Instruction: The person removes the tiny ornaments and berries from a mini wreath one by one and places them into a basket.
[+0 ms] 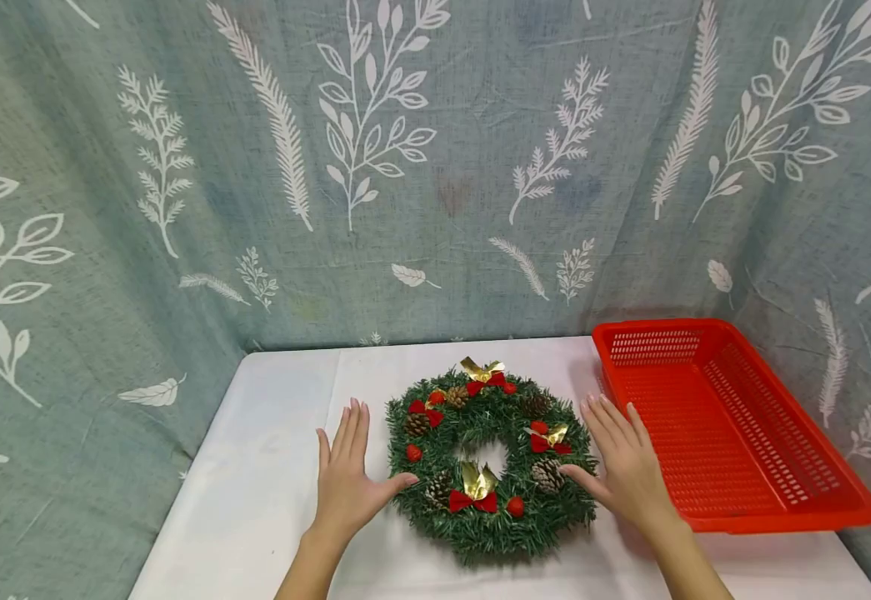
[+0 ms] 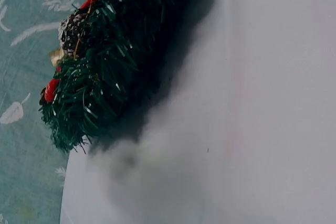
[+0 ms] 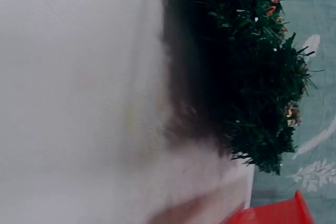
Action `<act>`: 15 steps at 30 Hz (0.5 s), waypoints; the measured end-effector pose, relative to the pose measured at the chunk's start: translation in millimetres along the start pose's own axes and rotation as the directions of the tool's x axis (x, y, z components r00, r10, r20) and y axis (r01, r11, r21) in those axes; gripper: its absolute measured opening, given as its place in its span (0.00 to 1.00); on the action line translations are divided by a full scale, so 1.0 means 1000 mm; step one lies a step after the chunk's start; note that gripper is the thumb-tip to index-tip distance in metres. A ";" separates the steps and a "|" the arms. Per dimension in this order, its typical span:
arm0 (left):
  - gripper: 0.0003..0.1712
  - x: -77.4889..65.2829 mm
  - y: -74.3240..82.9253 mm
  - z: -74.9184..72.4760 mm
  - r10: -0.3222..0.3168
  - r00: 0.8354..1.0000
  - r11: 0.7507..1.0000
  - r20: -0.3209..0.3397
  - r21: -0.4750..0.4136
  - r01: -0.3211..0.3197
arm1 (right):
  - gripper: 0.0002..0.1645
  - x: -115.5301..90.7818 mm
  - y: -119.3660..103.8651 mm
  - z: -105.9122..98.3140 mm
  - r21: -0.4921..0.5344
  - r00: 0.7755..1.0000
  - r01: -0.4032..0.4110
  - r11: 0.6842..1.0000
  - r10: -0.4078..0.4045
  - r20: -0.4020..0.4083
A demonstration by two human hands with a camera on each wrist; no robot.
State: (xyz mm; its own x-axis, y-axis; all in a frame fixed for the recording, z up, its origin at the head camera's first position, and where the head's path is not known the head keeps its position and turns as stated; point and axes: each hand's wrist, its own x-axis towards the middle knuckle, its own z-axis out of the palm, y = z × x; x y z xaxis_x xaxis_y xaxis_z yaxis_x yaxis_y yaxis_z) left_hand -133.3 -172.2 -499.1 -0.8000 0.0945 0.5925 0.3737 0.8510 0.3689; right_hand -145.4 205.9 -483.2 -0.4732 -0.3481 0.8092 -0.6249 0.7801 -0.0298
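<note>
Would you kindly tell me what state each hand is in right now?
Left hand: open, holding nothing, beside the wreath.
Right hand: open, holding nothing, at the wreath's other side.

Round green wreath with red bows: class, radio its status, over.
Bare left hand and bare right hand outstretched, flanking wreath. Wreath resting on white table. Red rectangular plastic basket beside right hand; nothing visibly blocking.

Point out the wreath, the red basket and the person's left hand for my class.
Wreath (image 1: 486, 423): head view, on green foliage just above its centre hole.
Red basket (image 1: 693, 425): head view, on its bare floor.
Left hand (image 1: 347, 490): head view, on the back of the hand.
</note>
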 end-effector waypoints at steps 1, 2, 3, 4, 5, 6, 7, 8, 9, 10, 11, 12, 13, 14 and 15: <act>0.68 -0.001 0.000 0.001 0.016 0.999 1.000 -0.032 -0.019 -0.016 | 0.50 0.000 0.000 0.001 0.012 1.000 0.012 1.000 -0.011 -0.022; 0.67 -0.001 -0.001 0.002 0.029 0.998 0.999 -0.058 -0.036 -0.031 | 0.49 -0.001 0.000 0.001 0.024 0.999 0.024 0.999 -0.023 -0.045; 0.67 -0.002 -0.001 0.003 0.038 0.996 0.998 -0.078 -0.054 -0.043 | 0.49 -0.001 -0.001 0.002 0.036 0.997 0.036 0.999 -0.033 -0.065; 0.66 -0.002 -0.001 0.004 0.049 0.994 0.995 -0.100 -0.076 -0.057 | 0.49 -0.001 -0.001 0.002 0.051 0.995 0.046 0.998 -0.041 -0.088; 0.66 -0.002 -0.001 0.004 0.050 0.993 0.993 -0.110 -0.105 -0.061 | 0.49 -0.002 -0.001 0.003 0.066 0.993 0.055 0.996 -0.048 -0.107; 0.66 -0.003 -0.001 0.005 0.048 0.992 0.989 -0.119 -0.132 -0.064 | 0.49 -0.002 -0.001 0.003 0.080 0.991 0.063 0.995 -0.053 -0.124; 0.66 -0.003 0.000 0.005 0.043 0.991 0.985 -0.123 -0.161 -0.063 | 0.49 -0.003 -0.001 0.004 0.098 0.988 0.072 0.993 -0.058 -0.144; 0.66 -0.004 0.000 0.005 0.039 0.992 0.979 -0.124 -0.196 -0.063 | 0.49 -0.003 -0.001 0.004 0.116 0.985 0.079 0.990 -0.060 -0.160; 0.65 -0.004 0.000 0.006 0.043 0.990 0.969 -0.138 -0.234 -0.075 | 0.49 -0.004 -0.001 0.005 0.134 0.983 0.084 0.987 -0.060 -0.172; 0.65 -0.005 0.001 0.007 0.045 0.988 0.958 -0.146 -0.274 -0.084 | 0.49 -0.005 -0.001 0.006 0.150 0.981 0.089 0.985 -0.061 -0.183; 0.65 -0.005 0.001 0.007 0.046 0.988 0.944 -0.150 -0.316 -0.092 | 0.49 -0.006 -0.002 0.006 0.165 0.981 0.089 0.982 -0.058 -0.185; 0.65 -0.006 0.000 0.008 0.055 0.986 0.931 -0.160 -0.347 -0.109 | 0.50 -0.007 -0.002 0.006 0.179 0.981 0.088 0.980 -0.053 -0.187; 0.64 -0.007 0.000 0.009 0.064 0.983 0.917 -0.171 -0.379 -0.125 | 0.50 -0.008 -0.003 0.007 0.192 0.981 0.084 0.978 -0.047 -0.189; 0.63 -0.008 0.000 0.009 0.071 0.980 0.903 -0.184 -0.405 -0.141 | 0.50 -0.009 -0.004 0.007 0.204 0.982 0.077 0.976 -0.038 -0.187; 0.63 -0.008 0.000 0.010 0.081 0.976 0.892 -0.204 -0.423 -0.162 | 0.51 -0.011 -0.006 0.008 0.218 0.982 0.070 0.974 -0.029 -0.185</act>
State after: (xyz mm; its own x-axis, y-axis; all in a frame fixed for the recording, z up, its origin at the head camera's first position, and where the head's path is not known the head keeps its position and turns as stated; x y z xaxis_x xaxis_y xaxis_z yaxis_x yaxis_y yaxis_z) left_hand -131.3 -167.4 -511.1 -0.6546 0.0558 0.7540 0.6615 0.5251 0.5354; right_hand -141.8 201.2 -496.1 -0.3318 -0.2684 0.9044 -0.7764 0.6221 -0.1003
